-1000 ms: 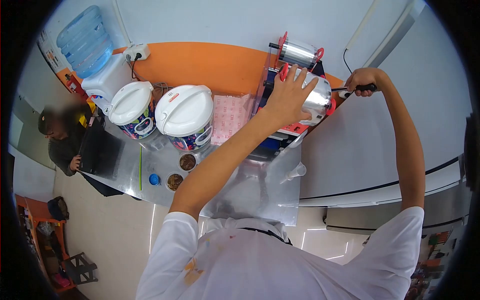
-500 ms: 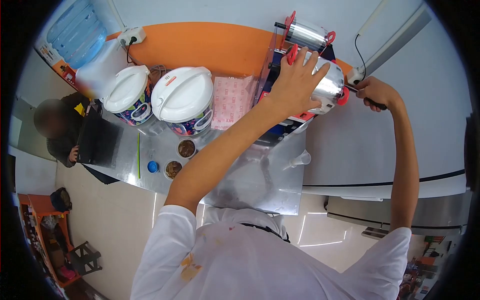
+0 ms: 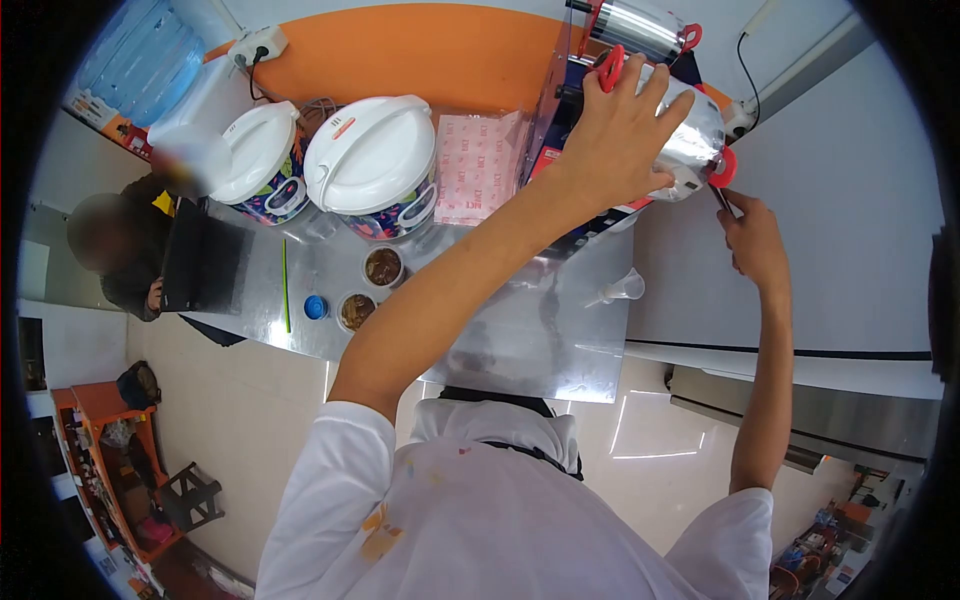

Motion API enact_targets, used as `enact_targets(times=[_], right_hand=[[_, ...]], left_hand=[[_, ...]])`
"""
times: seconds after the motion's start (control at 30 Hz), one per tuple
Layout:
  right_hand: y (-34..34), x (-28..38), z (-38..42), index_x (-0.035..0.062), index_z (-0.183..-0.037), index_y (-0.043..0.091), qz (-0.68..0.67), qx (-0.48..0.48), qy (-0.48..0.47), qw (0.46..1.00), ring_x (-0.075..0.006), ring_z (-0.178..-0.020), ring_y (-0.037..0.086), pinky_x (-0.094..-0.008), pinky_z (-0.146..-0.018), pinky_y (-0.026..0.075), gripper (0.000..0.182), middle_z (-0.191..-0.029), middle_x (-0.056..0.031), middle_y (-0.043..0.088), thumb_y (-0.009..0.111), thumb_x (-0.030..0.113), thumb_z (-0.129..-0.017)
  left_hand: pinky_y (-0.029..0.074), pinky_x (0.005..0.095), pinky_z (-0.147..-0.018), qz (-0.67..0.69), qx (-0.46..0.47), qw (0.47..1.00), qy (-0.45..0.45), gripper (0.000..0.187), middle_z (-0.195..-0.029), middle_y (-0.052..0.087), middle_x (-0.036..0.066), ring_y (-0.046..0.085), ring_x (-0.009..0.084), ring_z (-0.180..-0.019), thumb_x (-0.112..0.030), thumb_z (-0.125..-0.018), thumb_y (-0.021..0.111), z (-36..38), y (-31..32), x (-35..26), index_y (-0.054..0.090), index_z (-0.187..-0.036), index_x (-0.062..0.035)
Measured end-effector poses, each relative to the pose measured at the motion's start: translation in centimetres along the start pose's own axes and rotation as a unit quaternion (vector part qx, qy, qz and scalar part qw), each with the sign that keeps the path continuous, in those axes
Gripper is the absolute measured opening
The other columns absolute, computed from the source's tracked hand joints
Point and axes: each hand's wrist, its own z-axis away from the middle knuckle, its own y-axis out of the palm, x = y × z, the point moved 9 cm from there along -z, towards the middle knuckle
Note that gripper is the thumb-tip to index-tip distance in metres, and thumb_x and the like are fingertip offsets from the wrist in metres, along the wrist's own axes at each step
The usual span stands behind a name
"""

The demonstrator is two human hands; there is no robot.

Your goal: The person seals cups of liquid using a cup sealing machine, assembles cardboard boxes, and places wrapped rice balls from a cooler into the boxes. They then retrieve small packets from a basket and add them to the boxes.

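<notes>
My left hand (image 3: pixel 622 135) lies over a shiny metal cylinder (image 3: pixel 692 140) with red end pieces. Its fingers are spread across the far side, while the thumb sits on the near side. Close to the red knob (image 3: pixel 722 167) at the cylinder's right end, my right hand (image 3: pixel 757 240) is closed around a slim dark-handled tool (image 3: pixel 724 200). The tool reaches up toward that knob; its tip is hard to make out, and the fingers cover most of its handle. Behind lies a second metal cylinder (image 3: pixel 640 32), also with red ends.
Two white-lidded patterned pots (image 3: pixel 370 155) stand left of a pink-printed packet (image 3: pixel 478 168). Cups of brown food (image 3: pixel 383 267), a blue cap (image 3: pixel 316 307), a green stick (image 3: pixel 286 285) and a clear plastic cup (image 3: pixel 625 287) are on the metal table (image 3: pixel 490 345). A person (image 3: pixel 125 235) sits at a laptop.
The view has tilted, so the table things sit higher in it. My right hand has swung nearer to me, turning the tool to a steeper angle. My left hand stays on the cylinder.
</notes>
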Motion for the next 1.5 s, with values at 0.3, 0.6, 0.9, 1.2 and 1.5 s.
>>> enact_targets(times=[0.3, 0.6, 0.9, 1.2, 1.5], right_hand=[[3.4, -2.6, 0.4, -0.0029, -0.127, 0.064, 0.013, -0.097, -0.07, 0.993, -0.0471, -0.091, 0.068, -0.0477, -0.082, 0.052, 0.037, -0.099, -0.0342, 0.067, 0.061, 0.009, -0.093], [3.7, -6.0, -0.9, -0.0003, -0.128, 0.066, -0.022, -0.132, -0.045, 0.99, -0.016, -0.049, 0.044, -0.0391, -0.051, 0.04, 0.036, -0.055, -0.0087, 0.049, 0.061, 0.012, -0.094], [4.2, -7.8, -2.2, -0.0052, -0.126, 0.064, -0.038, -0.145, -0.069, 0.986, -0.0166, -0.051, 0.047, -0.0385, -0.051, 0.039, 0.036, -0.058, -0.0088, 0.053, 0.059, 0.008, -0.093], [4.8, -7.7, -3.6, -0.0105, -0.125, 0.06, 0.045, -0.154, -0.155, 0.975, -0.041, -0.085, 0.069, -0.0483, -0.078, 0.051, 0.037, -0.09, -0.0306, 0.068, 0.061, 0.007, -0.092], [3.8, -3.0, -0.8, -0.0135, -0.132, 0.052, 0.034, -0.123, -0.157, 0.979, -0.0483, -0.113, 0.062, -0.0474, -0.097, 0.047, 0.05, -0.119, -0.0359, 0.063, 0.066, 0.015, -0.092]], left_hand=[[0.039, 0.0611, -0.095, -0.013, -0.015, 1.0, -0.007, 0.089, -0.145, 0.047, 0.021, 0.037, 0.0418, -0.139, -0.053, -0.069, 0.08, 0.0, 0.5, 0.2, 0.051, -0.143, -0.0117], [0.03, 0.0702, -0.105, 0.013, 0.011, 1.0, -0.023, 0.091, -0.148, 0.045, 0.022, 0.032, 0.0438, -0.143, -0.054, -0.07, 0.079, -0.1, 0.7, 0.3, 0.05, -0.146, -0.0118], [0.03, 0.0706, -0.106, -0.007, 0.037, 0.999, -0.029, 0.095, -0.153, 0.036, 0.026, 0.026, 0.0474, -0.144, -0.057, -0.072, 0.075, -0.2, 1.7, 0.2, 0.045, -0.149, -0.0105], [0.022, 0.0715, -0.111, 0.006, 0.028, 0.999, -0.019, 0.1, -0.158, 0.03, 0.026, 0.019, 0.0492, -0.148, -0.057, -0.07, 0.076, -0.2, 3.0, 0.1, 0.042, -0.151, -0.0092], [0.018, 0.0714, -0.114, 0.053, 0.041, 0.998, -0.016, 0.106, -0.159, 0.026, 0.028, 0.014, 0.0475, -0.151, -0.055, -0.068, 0.078, -0.2, 3.5, 0.1, 0.038, -0.154, -0.0072]])
